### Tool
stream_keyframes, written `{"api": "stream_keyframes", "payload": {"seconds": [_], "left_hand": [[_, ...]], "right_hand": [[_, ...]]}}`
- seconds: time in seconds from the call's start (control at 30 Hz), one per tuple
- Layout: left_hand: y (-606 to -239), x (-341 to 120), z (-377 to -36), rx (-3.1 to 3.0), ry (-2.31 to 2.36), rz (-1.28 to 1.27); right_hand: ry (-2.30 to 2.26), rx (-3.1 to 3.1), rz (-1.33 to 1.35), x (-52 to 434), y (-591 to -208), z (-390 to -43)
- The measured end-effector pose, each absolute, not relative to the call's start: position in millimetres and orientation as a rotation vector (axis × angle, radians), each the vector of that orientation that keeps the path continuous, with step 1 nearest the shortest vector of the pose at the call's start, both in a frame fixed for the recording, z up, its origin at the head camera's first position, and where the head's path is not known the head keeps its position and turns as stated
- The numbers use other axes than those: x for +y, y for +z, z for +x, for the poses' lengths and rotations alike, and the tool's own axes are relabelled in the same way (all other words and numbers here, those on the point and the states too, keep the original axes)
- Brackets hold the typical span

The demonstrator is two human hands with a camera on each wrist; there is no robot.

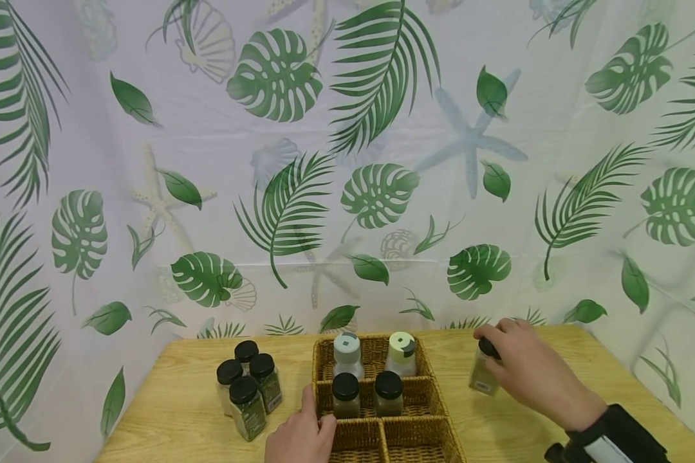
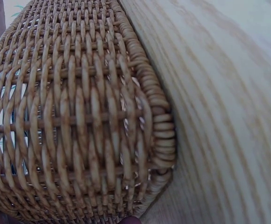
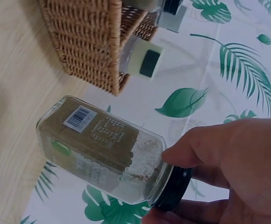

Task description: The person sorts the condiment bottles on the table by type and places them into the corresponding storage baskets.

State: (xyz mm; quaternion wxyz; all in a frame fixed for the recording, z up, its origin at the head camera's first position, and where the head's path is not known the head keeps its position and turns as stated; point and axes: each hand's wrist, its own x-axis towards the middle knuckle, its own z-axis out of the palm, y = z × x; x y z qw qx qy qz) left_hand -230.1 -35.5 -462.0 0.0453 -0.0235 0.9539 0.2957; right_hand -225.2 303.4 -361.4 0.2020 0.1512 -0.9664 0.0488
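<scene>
On the right of the table, my right hand grips a glass spice jar by its black lid. The right wrist view shows brown powder in the jar and a barcode label, with thumb and fingers around the lid. My left hand holds the left wall of a wicker basket, thumb over the rim. Inside the basket stand two black-lidded jars in the middle row. Behind them are two bottles, one with a white cap and one with a yellowish cap.
Several black-lidded spice jars stand in a group left of the basket. The wooden table ends at a hanging cloth with a leaf print. The basket has dividers, and its front compartments show bare wicker.
</scene>
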Motion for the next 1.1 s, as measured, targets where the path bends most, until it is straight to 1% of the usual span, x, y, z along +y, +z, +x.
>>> {"api": "stream_keyframes", "payload": {"seconds": [0.57,1.1], "left_hand": [[-462,-36,-231,2.902,0.895,-0.069],[-462,-35,-232,2.894,0.902,-0.083]], "right_hand": [[0.220,-2.713,0.462,279,-344,-218],[0.247,-2.712,0.521,256,-337,-215]]}}
